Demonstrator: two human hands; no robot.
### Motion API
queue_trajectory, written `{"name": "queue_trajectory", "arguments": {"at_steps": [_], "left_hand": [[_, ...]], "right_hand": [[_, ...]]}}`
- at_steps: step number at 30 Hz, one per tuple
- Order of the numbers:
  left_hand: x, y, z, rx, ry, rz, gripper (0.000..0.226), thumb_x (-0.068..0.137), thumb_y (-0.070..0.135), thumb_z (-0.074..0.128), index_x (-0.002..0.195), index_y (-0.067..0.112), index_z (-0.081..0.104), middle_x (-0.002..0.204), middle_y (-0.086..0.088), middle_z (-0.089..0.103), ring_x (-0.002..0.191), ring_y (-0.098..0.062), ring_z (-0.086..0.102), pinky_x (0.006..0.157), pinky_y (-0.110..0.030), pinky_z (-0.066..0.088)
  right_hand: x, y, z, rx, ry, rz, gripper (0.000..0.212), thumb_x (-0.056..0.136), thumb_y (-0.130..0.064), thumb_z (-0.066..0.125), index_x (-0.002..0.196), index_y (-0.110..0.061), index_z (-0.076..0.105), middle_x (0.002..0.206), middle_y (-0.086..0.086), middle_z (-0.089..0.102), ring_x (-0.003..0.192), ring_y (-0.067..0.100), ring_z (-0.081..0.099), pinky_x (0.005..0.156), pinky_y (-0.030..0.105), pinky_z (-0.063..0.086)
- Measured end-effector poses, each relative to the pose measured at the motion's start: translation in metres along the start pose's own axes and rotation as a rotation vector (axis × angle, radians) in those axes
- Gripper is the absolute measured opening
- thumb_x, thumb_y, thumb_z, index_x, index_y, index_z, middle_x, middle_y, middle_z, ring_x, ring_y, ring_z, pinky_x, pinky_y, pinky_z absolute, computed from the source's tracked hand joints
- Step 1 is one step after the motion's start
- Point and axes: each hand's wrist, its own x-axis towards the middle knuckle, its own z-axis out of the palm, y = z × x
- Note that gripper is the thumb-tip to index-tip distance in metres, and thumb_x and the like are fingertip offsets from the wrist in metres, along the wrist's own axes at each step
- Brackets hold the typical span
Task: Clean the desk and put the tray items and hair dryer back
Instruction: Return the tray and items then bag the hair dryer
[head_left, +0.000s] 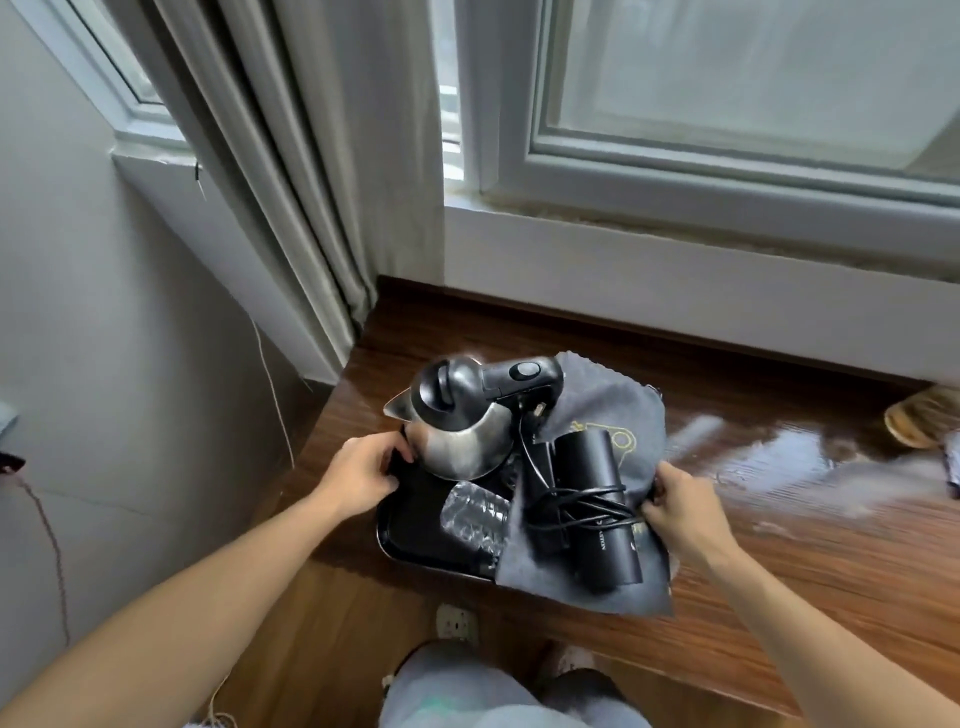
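Writing: small white print on the dryer (597, 499) barrel, too small to read. Gold stitched mark on the grey bag (613, 405), half covered by the dryer.

Counts: one black tray (410, 540), one steel kettle (457, 431), one dryer, one bag, and one clear crinkly wrapped item (475, 512), contents unclear.

Tray is at the desk (779, 545) front-left corner; resting or lifted, cannot tell. Kettle stands at the tray's far left. Dryer lies on the bag over the right half, with the cord (587, 506) wound round it.

Left hand (363, 467): fingers curled on the tray's left rim. Right hand (680, 504): fingers curled on the bag edge; tray rim beneath is hidden.

Blurred tan object (919, 423) is cut off at the right.
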Motion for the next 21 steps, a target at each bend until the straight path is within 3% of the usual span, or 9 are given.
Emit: {"name": "queue_trajectory", "arguments": {"at_steps": [2,6,12,21], "left_hand": [[0.010,-0.020,-0.004,0.000,0.006,0.005,0.044,0.065,-0.002,0.072,0.085,0.037,0.064,0.075,0.005,0.065,0.072,-0.019,0.061,0.067,-0.039,0.053],[0.032,-0.056,-0.003,-0.023,0.031,-0.010,0.049,0.063,-0.001,0.072,0.081,0.044,0.061,0.072,0.006,0.066,0.070,-0.021,0.063,0.066,-0.042,0.055],[0.061,-0.087,0.007,-0.008,0.008,-0.080,0.056,0.063,0.001,0.067,0.078,0.054,0.058,0.072,0.010,0.066,0.070,-0.019,0.062,0.068,-0.039,0.054],[0.072,-0.099,0.021,-0.003,-0.056,-0.155,0.043,0.070,0.002,0.066,0.084,0.043,0.059,0.085,0.008,0.070,0.082,-0.023,0.067,0.075,-0.039,0.055]], "right_hand": [[0.009,-0.012,0.013,-0.006,-0.005,0.007,0.015,0.076,-0.007,0.067,0.088,-0.017,0.064,0.086,0.016,0.074,0.084,0.042,0.067,0.059,0.036,0.042],[0.027,-0.028,0.039,-0.006,-0.020,0.019,0.024,0.078,-0.010,0.066,0.100,-0.019,0.067,0.091,0.012,0.075,0.089,0.040,0.066,0.060,0.033,0.037],[0.051,-0.034,0.075,-0.059,-0.048,0.080,0.028,0.076,-0.011,0.061,0.103,-0.019,0.063,0.091,0.009,0.074,0.093,0.042,0.063,0.061,0.035,0.035],[0.066,-0.027,0.106,-0.091,-0.095,0.127,0.032,0.075,-0.012,0.055,0.104,-0.022,0.060,0.090,0.008,0.074,0.091,0.041,0.063,0.062,0.036,0.039]]}}
